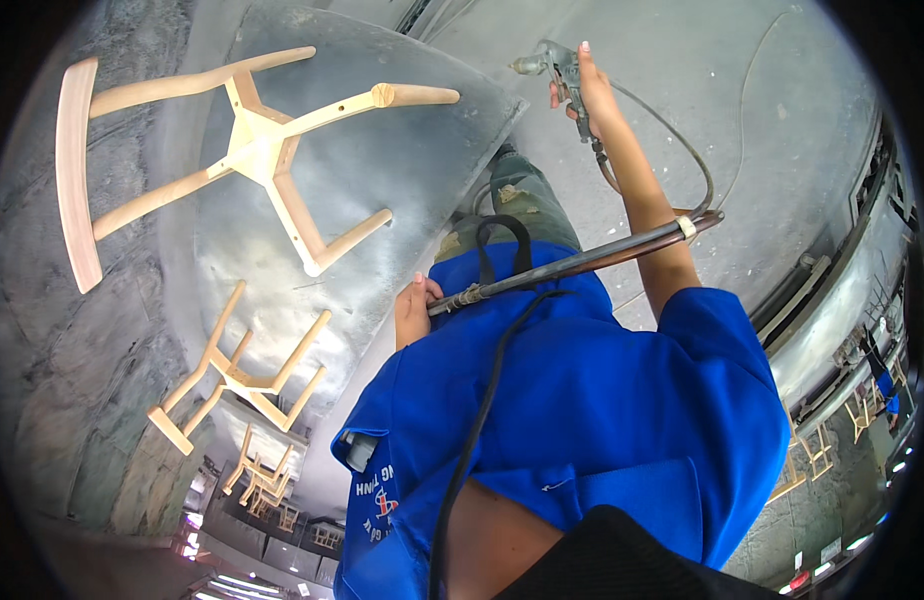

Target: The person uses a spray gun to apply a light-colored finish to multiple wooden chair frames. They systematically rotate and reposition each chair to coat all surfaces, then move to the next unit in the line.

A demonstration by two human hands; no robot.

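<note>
My right hand (591, 90) is wrapped around the handle of a metal spray gun (559, 65), held out at the upper right with its nozzle pointing left. A thin hose runs from the gun down toward my forearm. By my waist, my left hand (414, 308) is closed on the end of a bundle of grey and brown hoses (582, 262), which crosses my front to the right, tied with tape. To the left, apart from both hands, is a bare wooden chair frame (260, 145) with a curved top rail. Its supports cannot be made out.
A second wooden chair frame (244, 378) and several smaller ones (257, 480) line up behind it at lower left. A grey metal panel (382, 60) stands beside the large frame. A black cord (479, 420) lies over my blue shirt. More wooden frames (812, 455) appear at far right.
</note>
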